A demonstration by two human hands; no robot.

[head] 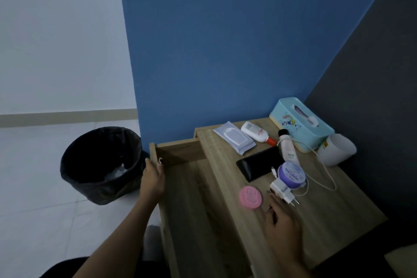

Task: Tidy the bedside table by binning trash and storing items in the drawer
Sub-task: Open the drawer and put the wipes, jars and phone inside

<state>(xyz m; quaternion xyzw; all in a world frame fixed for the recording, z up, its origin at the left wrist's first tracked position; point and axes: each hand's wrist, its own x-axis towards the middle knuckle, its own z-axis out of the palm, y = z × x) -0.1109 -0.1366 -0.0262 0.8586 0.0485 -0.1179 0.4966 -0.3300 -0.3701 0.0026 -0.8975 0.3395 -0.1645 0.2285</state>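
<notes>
the drawer (180, 145) stands pulled out on the left side of the table (327, 205), and the left hand (151, 178) has its grip closed on the drawer's front edge, thumb hooked over the top. the right hand (279, 216) lies low over the table with its grip open, fingers stretched forward, the tips just beside the white charger (283, 192); whether they touch it is hard to tell. the step in hand looks like picking up the charger to store it. its cable (327, 174) curls round the purple jar (291, 175) and loops off toward the tissue box (302, 124), so a straight lift would likely drag the jar or nudge the phone (259, 165). better to pinch the plug body, not the prongs, raise it slowly and gather the slack before carrying it across. the pink compact (250, 197) sits near the path to the drawer, so pass above it. the left hand can steady the drawer while the charger goes in. the bin (90, 189) stands on the floor beyond the drawer.
</notes>
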